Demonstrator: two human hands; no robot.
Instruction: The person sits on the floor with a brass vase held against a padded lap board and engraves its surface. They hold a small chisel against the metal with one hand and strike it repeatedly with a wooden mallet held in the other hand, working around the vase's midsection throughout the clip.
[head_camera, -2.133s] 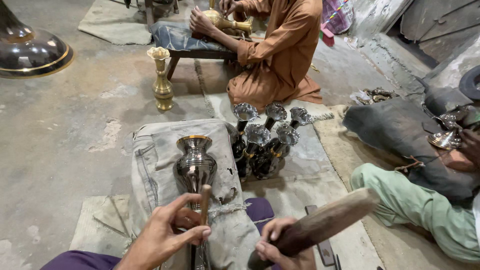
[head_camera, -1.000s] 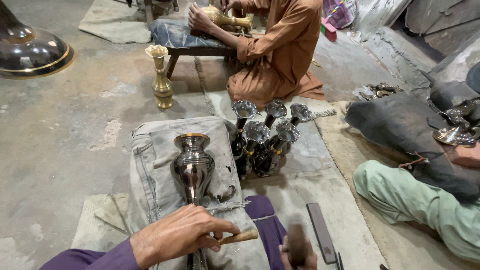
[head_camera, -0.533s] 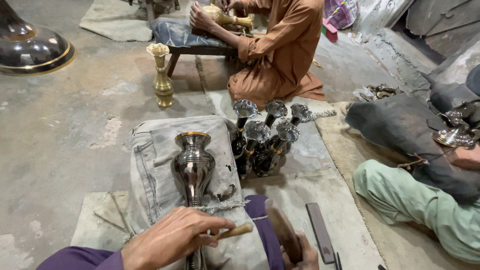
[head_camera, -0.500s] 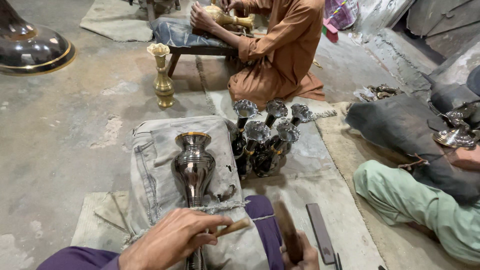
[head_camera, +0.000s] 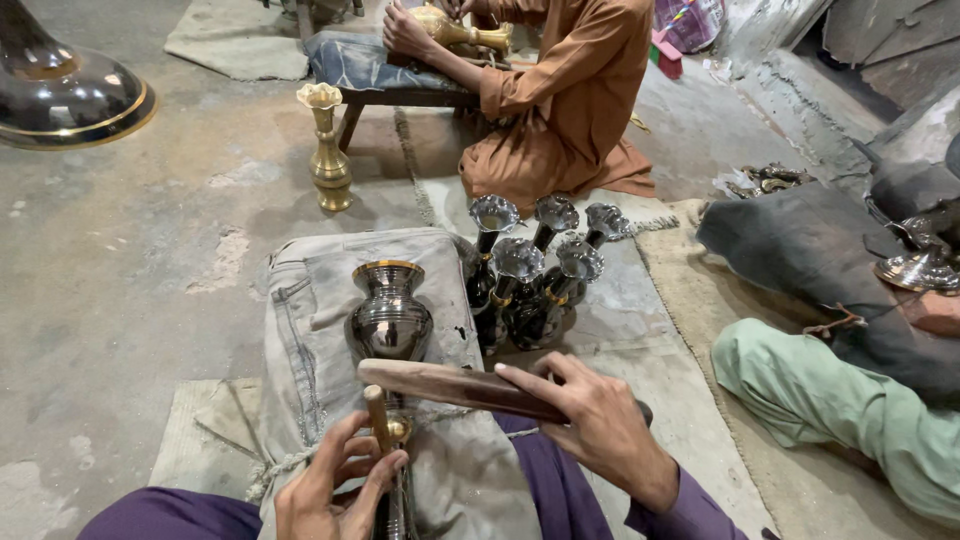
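A: Status of hands?

B: Left hand (head_camera: 335, 480) is closed around a short wooden-handled tool (head_camera: 378, 420), held upright at the near edge of the grey cloth pad (head_camera: 300, 330). The tool's tip is hidden by the fingers; it cannot be told what it touches.

A: Right?

B: Right hand (head_camera: 600, 430) is clamped on a long wooden stick (head_camera: 450, 385). The stick is held roughly level, crossing above the left hand, its free end just over the wooden handle. Contact between the two cannot be confirmed.

A: Workpiece?

B: A dark metal vase with a brass rim (head_camera: 390, 315) is laid on the cloth pad, near its middle, mouth pointing away from the worker. Its lower part is covered by the stick and the hands. The pad is spread over the worker's lap; purple sleeves are seen at the bottom edge.

A: Surroundings?

B: A cluster of dark flared vases (head_camera: 535, 270) is stood on the concrete floor (head_camera: 130, 230), just beside the pad's right edge. A slim brass vase (head_camera: 328, 150) is stood alone farther off, beyond the pad's far-left corner. A person in orange (head_camera: 570, 90) is seated behind it, both hands on a brass piece (head_camera: 455, 28) over a low bench. A leg in green trousers (head_camera: 830, 400) is seen at right. A large dark dome with a gold band (head_camera: 70, 95) is seen top left.
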